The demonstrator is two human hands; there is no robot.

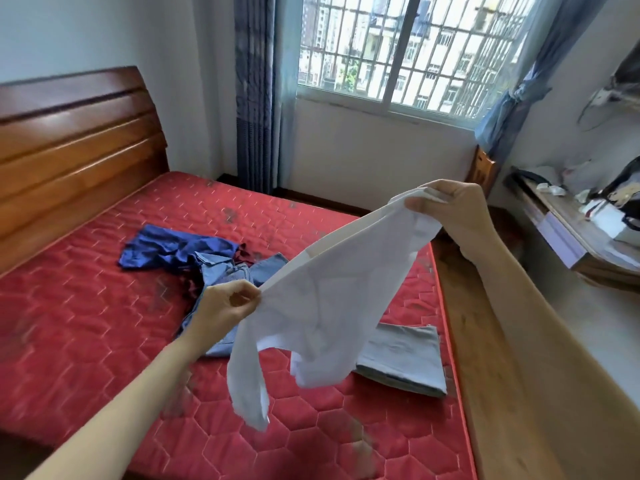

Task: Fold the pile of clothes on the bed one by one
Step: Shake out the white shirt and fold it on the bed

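1. Progress: one grey garment [401, 358] lies folded flat in a neat rectangle on the bed [86, 323], at about 5 o'clock from the frame's centre, near the mattress edge. Judged done.
2. In hand: a white shirt [332, 299], held up in the air above the bed, at centre. Not yet folded; it looks to be at the spreading-out stage.
3. Left hand [225, 306]: fingers curled, pinching the shirt's lower edge, at 8 o'clock from centre.
4. Right hand [446, 209]: fingers curled round the shirt's upper edge, raised higher, at 2 o'clock.
5. Remaining: a loose pile at 10 o'clock, holding a dark blue garment [166, 247] and a light blue denim piece [225, 271], both crumpled and overlapping. At least these two, plus the shirt, are left.
6. Materials: shirt thin, limp and creased, one sleeve hanging free below; denim stiffer, with seams showing; dark blue cloth slightly glossy, deeply wrinkled.
7. Bed surface: red quilted mattress, hexagon stitching, with worn dark patches; wooden headboard [76, 140] at 9 o'clock.
8. Desk [554, 223] at 3 o'clock, cluttered; contents unclear.
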